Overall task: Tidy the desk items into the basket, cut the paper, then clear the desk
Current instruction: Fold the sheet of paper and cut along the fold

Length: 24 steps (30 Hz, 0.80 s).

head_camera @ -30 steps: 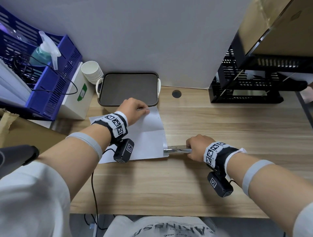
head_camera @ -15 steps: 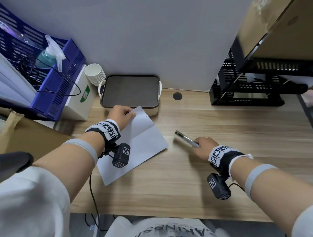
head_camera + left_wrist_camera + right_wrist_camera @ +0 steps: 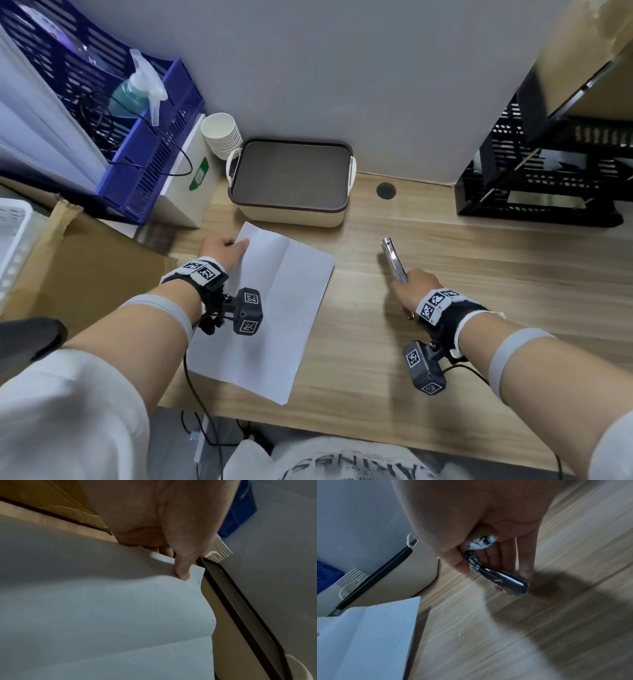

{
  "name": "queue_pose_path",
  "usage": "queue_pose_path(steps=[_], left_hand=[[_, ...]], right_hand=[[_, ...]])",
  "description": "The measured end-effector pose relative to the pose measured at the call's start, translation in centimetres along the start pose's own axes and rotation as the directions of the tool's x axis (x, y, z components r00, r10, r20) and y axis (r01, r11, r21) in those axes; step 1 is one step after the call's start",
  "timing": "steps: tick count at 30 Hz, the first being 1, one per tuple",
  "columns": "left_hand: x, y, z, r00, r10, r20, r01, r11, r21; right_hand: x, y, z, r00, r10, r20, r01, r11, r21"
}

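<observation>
A white sheet of paper (image 3: pixel 274 308) with fold creases lies slanted on the wooden desk, its near corner past the front edge. My left hand (image 3: pixel 222 250) pinches its far corner, thumb (image 3: pixel 181 572) on top and fingers underneath. My right hand (image 3: pixel 414 284) grips a silver metal utility knife (image 3: pixel 394 260) to the right of the paper, apart from it; the knife (image 3: pixel 498 577) points away over bare wood. The beige basket (image 3: pixel 291 214) with a dark lid stands just behind the paper.
Small white paper crumbs (image 3: pixel 453 612) dot the desk (image 3: pixel 445 342) between paper and knife. A stack of paper cups (image 3: pixel 222 135), a white box (image 3: pixel 191 178) and a blue crate (image 3: pixel 150 137) with a spray bottle stand at the left. Black racks (image 3: pixel 548 178) fill the right rear. Cardboard (image 3: pixel 85 260) lies at the left.
The left hand has turned and lifted the paper from square to slanted. The right hand has pulled the knife off the paper's edge and swung it to point away.
</observation>
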<state>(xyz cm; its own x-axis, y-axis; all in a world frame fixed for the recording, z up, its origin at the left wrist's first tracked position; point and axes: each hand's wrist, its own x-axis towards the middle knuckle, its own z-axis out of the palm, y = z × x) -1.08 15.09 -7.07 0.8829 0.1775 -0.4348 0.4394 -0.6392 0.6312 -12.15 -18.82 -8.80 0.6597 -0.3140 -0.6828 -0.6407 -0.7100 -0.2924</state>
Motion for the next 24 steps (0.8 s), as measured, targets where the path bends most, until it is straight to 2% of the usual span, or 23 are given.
queue_pose_path(steps=[7, 17, 24], left_hand=[[1.5, -4.4, -2.0, 0.987, -0.140, -0.082, 0.138, 0.990, -0.029], [3.8, -7.2, -3.1, 0.971, -0.163, -0.176, 0.143, 0.982, -0.123], [4.6, -7.4, -3.4, 0.969, -0.140, -0.204, 0.118, 0.986, -0.116]], right_hand=[[0.8, -2.3, 0.8, 0.997, 0.030, -0.071, -0.034, 0.998, -0.053], [0.0, -5.7, 1.5, 0.994, 0.060, -0.090, -0.064, 0.997, -0.036], [-1.5, -10.0, 4.3, 0.999, -0.048, 0.011, 0.047, 0.998, 0.052]])
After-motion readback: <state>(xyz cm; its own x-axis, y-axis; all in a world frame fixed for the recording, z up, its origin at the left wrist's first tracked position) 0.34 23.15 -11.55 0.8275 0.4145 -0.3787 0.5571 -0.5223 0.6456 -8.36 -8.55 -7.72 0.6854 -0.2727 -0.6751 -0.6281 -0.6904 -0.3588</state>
